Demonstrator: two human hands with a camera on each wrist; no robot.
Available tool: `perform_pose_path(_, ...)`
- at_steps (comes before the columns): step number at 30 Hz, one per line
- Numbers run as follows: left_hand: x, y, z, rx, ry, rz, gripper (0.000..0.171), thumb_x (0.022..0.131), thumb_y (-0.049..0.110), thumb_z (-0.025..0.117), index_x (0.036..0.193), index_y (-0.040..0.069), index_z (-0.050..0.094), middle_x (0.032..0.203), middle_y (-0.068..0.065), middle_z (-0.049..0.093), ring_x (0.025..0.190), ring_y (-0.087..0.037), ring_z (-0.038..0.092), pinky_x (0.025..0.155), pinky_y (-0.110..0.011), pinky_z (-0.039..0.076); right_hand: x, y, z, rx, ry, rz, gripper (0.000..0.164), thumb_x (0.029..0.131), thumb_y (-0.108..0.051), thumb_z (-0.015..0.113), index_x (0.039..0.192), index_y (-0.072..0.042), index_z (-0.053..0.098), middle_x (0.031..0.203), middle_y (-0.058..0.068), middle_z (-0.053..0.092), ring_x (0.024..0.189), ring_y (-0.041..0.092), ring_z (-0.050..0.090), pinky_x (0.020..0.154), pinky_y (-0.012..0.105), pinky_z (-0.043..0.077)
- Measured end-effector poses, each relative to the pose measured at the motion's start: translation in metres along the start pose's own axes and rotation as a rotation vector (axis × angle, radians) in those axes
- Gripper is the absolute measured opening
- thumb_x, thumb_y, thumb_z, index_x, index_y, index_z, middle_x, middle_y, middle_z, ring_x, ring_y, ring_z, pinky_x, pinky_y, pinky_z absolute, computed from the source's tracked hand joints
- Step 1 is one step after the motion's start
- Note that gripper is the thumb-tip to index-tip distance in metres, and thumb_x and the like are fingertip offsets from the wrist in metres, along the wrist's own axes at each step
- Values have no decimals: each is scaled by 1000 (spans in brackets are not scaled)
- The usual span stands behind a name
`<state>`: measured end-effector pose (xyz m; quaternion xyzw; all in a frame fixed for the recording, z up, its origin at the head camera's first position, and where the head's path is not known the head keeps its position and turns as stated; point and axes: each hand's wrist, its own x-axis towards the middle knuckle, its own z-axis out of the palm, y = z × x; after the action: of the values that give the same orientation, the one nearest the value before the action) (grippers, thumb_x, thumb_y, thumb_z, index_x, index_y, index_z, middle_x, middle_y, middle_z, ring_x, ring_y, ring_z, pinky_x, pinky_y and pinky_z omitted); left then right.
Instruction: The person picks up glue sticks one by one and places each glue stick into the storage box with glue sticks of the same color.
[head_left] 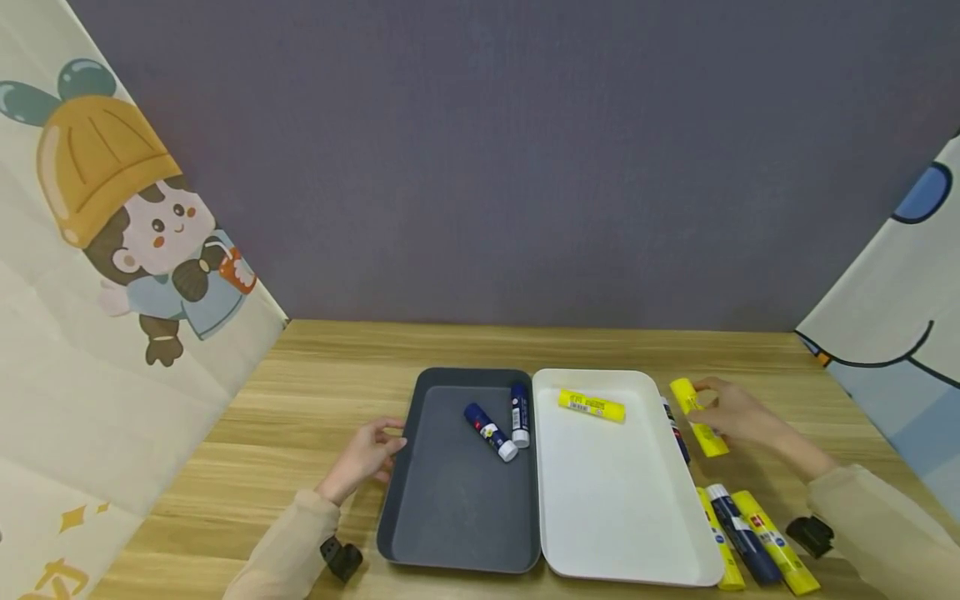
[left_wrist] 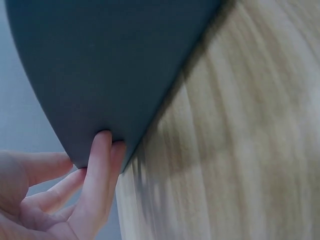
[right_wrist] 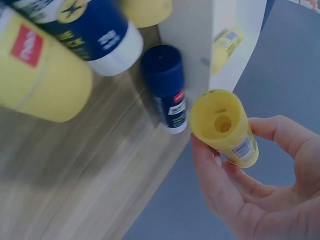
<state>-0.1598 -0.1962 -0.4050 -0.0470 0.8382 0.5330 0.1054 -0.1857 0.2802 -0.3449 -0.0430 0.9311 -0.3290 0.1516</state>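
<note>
My right hand (head_left: 731, 410) pinches a yellow glue stick (head_left: 699, 417) between thumb and fingers, right of the white tray (head_left: 611, 517). Its hollow round end faces the camera in the right wrist view. At the left, my left hand (head_left: 369, 450) touches the outer side of the dark grey tray (head_left: 457, 517) with fairly straight fingers (left_wrist: 101, 155). Two navy glue sticks with white ends, one slanted (head_left: 491, 432) and one along the right wall (head_left: 520, 415), lie in the grey tray. Another yellow glue stick (head_left: 592, 405) lies near the far end of the white tray.
Beside the white tray's right wall lies a navy glue stick (right_wrist: 165, 90). Nearer, right of that tray, are a yellow stick (head_left: 722, 542), a navy stick (head_left: 744, 535) and another yellow stick (head_left: 776, 542). A grey panel (head_left: 525, 167) stands behind the wooden table (head_left: 337, 358).
</note>
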Motion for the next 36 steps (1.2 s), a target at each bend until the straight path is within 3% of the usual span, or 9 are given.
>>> perform_pose_path(8, -1, 1, -2, 4, -10, 21, 33, 86, 3, 53, 119, -3, 50, 79, -14, 56, 51, -15, 49, 45, -33, 49, -2, -16, 4, -14, 18, -15, 59, 83, -14, 57, 125, 15, 28, 67, 6, 48, 46, 11, 39, 43, 25, 39)
perform_pose_path(17, 0, -2, -7, -44, -65, 81, 34, 85, 9, 57, 116, -4, 51, 75, -12, 55, 51, -14, 52, 46, -33, 50, 2, -26, 11, 3, 7, -75, 58, 81, -10, 58, 125, 15, 31, 59, 2, 45, 43, 10, 37, 40, 23, 36)
perform_pose_path(24, 0, 1, -5, -5, -38, 33, 34, 85, 4, 54, 118, -5, 50, 76, -14, 55, 52, -15, 51, 46, -32, 50, 3, -37, 15, -1, -19, -107, 57, 81, -9, 58, 126, 14, 31, 58, 4, 46, 41, 10, 37, 40, 26, 38)
perform_pose_path(36, -1, 2, -6, -9, -63, 39, 39, 84, 5, 56, 120, -6, 47, 78, -15, 56, 52, -15, 52, 47, -33, 50, 15, -48, 24, 9, -49, -148, 54, 81, -7, 58, 125, 12, 35, 57, 5, 46, 41, 10, 36, 39, 23, 34)
